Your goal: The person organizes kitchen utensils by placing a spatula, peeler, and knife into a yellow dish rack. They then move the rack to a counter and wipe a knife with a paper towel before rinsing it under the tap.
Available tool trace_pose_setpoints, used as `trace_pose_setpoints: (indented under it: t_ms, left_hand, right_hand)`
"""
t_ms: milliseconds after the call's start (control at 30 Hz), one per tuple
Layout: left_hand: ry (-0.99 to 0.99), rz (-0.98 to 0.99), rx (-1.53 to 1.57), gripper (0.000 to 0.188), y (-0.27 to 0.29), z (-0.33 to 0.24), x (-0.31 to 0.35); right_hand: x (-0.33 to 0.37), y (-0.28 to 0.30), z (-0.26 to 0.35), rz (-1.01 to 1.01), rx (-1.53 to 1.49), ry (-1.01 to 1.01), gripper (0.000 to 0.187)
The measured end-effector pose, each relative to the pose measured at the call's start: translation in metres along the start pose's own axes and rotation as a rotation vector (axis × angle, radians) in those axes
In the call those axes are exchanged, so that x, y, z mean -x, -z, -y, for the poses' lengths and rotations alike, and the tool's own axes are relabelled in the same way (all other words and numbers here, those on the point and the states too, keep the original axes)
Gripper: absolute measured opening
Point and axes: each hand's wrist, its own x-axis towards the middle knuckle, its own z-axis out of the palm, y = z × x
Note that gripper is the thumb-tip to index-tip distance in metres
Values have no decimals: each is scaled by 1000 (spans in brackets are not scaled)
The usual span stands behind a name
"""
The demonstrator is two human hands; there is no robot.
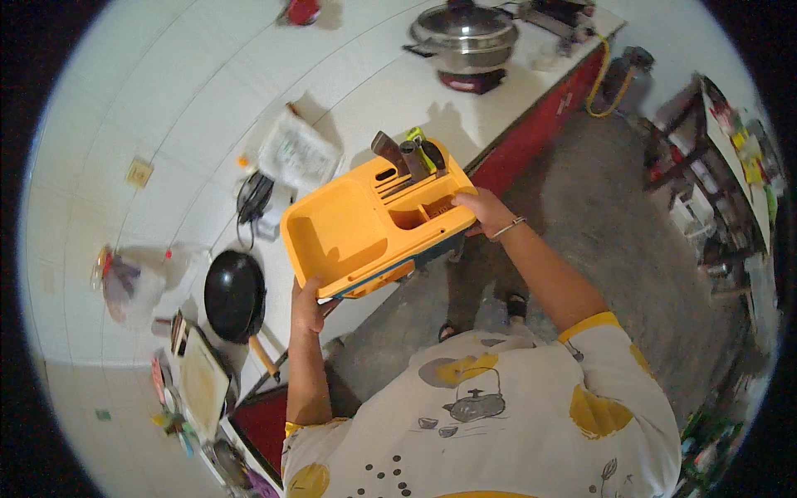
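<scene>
Between my two hands is a yellow storage box [340,232] with a dark teal lower body, held tilted in front of the counter. It has a wide shallow tray, smaller compartments and a row of knife slots. A brown-handled knife [388,151] and other handled tools, one with a green handle [417,134], stand in its far side. My left hand [308,309] is closed on the near left corner, thumb on the rim. At the right end my right hand [488,212] grips the edge, its fingers partly hidden beneath.
The white counter [386,112] carries a lidded steel pot [465,41], a white container [299,151], a black wok [235,297] and a cutting board [203,382]. A gas cylinder [624,79] with a yellow hose stands on the grey floor. Cluttered shelves [730,166] line the right.
</scene>
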Motion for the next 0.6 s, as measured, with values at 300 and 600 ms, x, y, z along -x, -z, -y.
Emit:
trace_pose_setpoints:
  t_ms: [300, 600]
  left_hand:
    - [-72, 293, -88, 50, -14, -43, -36]
    - [22, 500, -138, 52, -14, -71, -125]
  right_hand:
    - [42, 3, -5, -293, 8, 86, 43]
    - [56, -28, -22, -571, -68, 61, 50]
